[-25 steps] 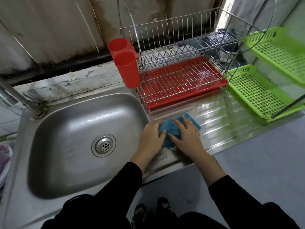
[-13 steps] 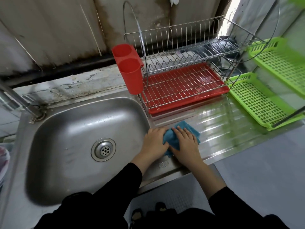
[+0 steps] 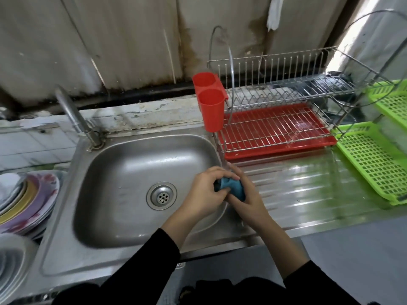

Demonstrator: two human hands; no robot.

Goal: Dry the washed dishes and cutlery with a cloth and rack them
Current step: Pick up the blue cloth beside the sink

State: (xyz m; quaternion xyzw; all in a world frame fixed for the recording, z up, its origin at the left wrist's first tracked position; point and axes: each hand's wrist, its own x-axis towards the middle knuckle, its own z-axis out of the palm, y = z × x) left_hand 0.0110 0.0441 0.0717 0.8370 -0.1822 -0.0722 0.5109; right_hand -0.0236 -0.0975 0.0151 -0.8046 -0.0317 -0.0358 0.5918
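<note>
A blue cloth is bunched up between my two hands over the right rim of the steel sink. My left hand grips it from the left with fingers curled. From the right, my right hand wraps round the cloth. A stack of washed plates with coloured rims sits at the far left of the sink. A two-tier wire dish rack with a red drip tray stands behind the drainboard, empty. A red double cutlery holder hangs on its left end.
The tap rises at the sink's back left corner. A green plastic shelf unit stands at the right end of the ribbed drainboard. More pale dishes lie at the lower left. The stained wall runs close behind.
The cloth lay flat on the drainboard under both hands; now it is gathered into a ball and lifted between them, over the sink's rim. The view has swung left, showing the plates.
</note>
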